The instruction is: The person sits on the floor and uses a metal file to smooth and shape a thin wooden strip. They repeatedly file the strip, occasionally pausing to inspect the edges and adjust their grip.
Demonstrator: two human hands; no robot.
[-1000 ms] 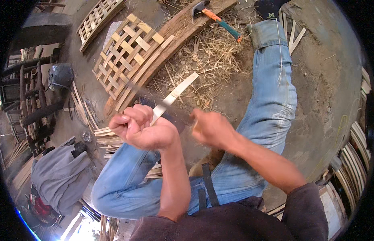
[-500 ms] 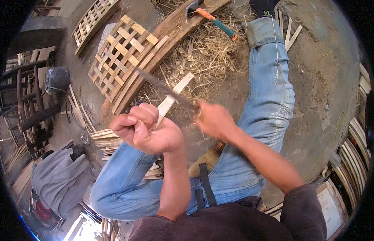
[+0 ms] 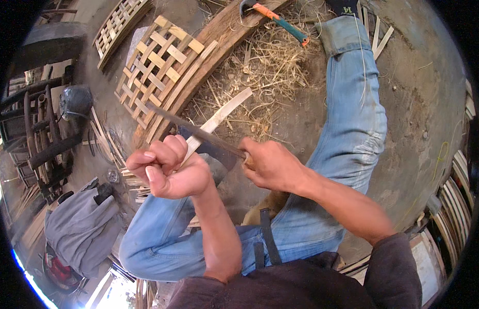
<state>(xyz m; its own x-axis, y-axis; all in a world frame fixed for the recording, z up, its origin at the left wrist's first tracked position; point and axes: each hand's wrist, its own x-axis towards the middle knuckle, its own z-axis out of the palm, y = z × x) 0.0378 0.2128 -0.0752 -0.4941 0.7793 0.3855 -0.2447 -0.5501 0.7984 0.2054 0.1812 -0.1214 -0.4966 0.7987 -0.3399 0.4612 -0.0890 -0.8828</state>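
Observation:
My left hand [image 3: 170, 167] is closed round the lower end of a pale, flat bamboo strip [image 3: 222, 114], whose free end points up and to the right. Wrapped round the handle of a long, dark-bladed knife [image 3: 219, 141] is my right hand [image 3: 273, 165]. The blade lies across the strip just beyond my left fingers, its tip reaching toward the woven panel. Most of the knife's handle is hidden in my right fist. Both hands are over my lap, between my bent left leg and outstretched right leg [image 3: 352, 118].
A woven slat panel [image 3: 156, 69] leans on a wooden beam [image 3: 219, 44], and a second panel [image 3: 118, 31] lies behind it. A claw hammer [image 3: 280, 23] rests at the beam's far end. Shavings [image 3: 265, 77] litter the floor. Bundled strips [image 3: 450, 206] stand at the right.
My left hand and the strip have shifted left and slightly down. The knife has slid left and now crosses the strip nearer to my left fingers.

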